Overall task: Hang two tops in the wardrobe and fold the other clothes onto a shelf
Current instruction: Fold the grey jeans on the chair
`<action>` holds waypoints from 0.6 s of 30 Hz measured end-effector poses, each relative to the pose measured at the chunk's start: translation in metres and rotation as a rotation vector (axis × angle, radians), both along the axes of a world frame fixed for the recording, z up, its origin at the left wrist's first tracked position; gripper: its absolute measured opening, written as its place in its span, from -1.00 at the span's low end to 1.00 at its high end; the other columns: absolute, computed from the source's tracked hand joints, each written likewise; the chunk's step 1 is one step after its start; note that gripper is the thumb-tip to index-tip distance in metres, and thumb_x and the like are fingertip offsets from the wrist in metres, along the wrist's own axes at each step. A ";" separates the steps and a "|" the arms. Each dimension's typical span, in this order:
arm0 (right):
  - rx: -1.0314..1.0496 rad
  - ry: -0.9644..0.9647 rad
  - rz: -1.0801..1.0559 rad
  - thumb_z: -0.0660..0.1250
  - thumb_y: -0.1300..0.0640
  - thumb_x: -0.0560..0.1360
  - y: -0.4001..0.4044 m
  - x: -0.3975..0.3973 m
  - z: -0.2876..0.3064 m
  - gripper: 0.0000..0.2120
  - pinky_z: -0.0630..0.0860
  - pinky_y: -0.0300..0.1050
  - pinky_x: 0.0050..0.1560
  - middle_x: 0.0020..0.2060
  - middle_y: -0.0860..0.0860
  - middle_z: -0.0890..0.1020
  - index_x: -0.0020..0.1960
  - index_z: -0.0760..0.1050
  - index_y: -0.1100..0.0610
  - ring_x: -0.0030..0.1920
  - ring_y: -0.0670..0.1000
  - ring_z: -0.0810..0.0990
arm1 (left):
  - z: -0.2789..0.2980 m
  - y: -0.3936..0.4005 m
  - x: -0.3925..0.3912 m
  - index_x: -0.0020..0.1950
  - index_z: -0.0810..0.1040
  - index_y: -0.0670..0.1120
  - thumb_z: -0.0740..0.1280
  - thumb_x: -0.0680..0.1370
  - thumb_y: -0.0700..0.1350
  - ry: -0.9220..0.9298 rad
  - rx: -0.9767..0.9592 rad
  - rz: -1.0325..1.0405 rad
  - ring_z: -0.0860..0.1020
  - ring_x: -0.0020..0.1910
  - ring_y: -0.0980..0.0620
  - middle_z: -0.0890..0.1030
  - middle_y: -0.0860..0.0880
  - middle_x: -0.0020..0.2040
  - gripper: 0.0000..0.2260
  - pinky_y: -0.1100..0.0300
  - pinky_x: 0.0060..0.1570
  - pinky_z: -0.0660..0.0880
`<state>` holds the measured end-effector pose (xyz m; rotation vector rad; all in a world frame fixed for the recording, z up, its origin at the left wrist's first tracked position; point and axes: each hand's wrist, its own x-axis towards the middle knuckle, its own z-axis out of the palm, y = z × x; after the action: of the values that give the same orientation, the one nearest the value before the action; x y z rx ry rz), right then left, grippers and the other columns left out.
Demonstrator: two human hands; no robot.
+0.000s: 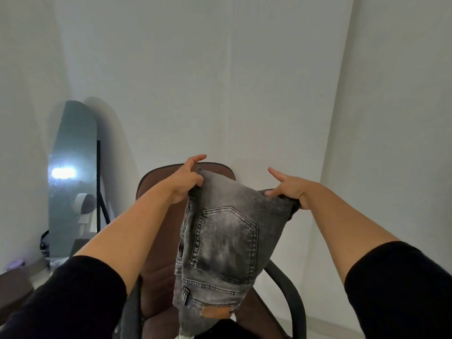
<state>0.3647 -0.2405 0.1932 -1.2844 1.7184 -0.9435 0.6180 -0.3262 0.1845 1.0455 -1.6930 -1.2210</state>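
A: What's the person got there?

B: A pair of grey washed jeans (225,243), held up in the air in front of a brown office chair (156,277). They're folded over at the top, so the waistband with its tan leather patch hangs at the bottom and 1 back pocket faces us.

A: Both hands on them?

B: Yes, 2 hands at the top fold. The left hand (187,181) pinches the left corner, thumb and curled fingers on the denim, with the index finger sticking out straight. The right hand (291,189) grips the right corner between thumb and lower fingers, and its index finger also points out.

A: Are the jeans touching the chair?

B: I can't tell. The lower end hangs down near the seat, but the edge of the view cuts it off. The chair's backrest shows just behind the top fold, and a black armrest (291,297) curves round on the right.

A: Anything else about?

B: A tall arched mirror (73,167) leans against the white wall (244,81) to the left, with a bright light reflected in it. The person's black sleeves (80,294) are pushed up past the forearms.
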 end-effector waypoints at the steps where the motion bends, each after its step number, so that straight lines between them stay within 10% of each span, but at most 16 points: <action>1: -0.080 -0.031 -0.024 0.36 0.28 0.49 -0.001 0.001 -0.003 -0.23 0.54 0.09 0.10 0.49 0.12 0.20 0.48 0.09 -0.28 0.26 0.18 0.43 | 0.004 0.000 0.006 0.46 0.22 0.13 0.09 0.46 -0.46 -0.041 0.075 -0.056 0.43 0.05 -0.11 0.37 -0.12 0.18 -0.32 0.09 -0.13 0.41; 6: -0.334 -0.143 -0.045 0.24 0.40 0.52 -0.001 0.007 -0.018 -0.26 0.38 -0.07 0.30 0.51 0.06 0.17 0.47 0.15 -0.24 0.40 0.10 0.31 | 0.005 0.006 0.011 0.53 0.07 0.11 0.21 0.62 -0.08 -0.180 0.275 -0.043 0.47 0.19 -0.07 0.24 -0.06 0.49 -0.48 0.05 -0.04 0.50; 12: -0.274 -0.146 -0.063 0.31 0.34 0.43 0.007 -0.006 0.001 -0.42 0.44 0.07 0.27 0.27 0.14 0.42 0.32 0.43 -0.14 0.20 0.16 0.44 | -0.017 0.012 -0.023 0.35 0.45 0.09 0.24 0.57 -0.32 0.120 -0.054 0.248 0.47 0.08 0.01 0.46 -0.07 0.26 -0.57 0.32 -0.17 0.45; 18: -0.283 -0.194 -0.139 0.49 0.03 0.39 0.016 -0.020 -0.006 -0.66 0.48 -0.03 0.14 0.16 0.10 0.55 0.14 0.56 -0.03 0.13 0.09 0.52 | -0.006 0.017 -0.047 0.10 0.57 0.05 0.30 0.54 -0.26 0.265 -0.022 0.186 0.51 0.06 -0.02 0.56 -0.12 0.18 -0.75 0.10 0.11 0.49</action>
<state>0.3451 -0.2244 0.1869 -1.2138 1.5777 -1.3860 0.5713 -0.3094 0.1783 0.9584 -1.3721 -1.1612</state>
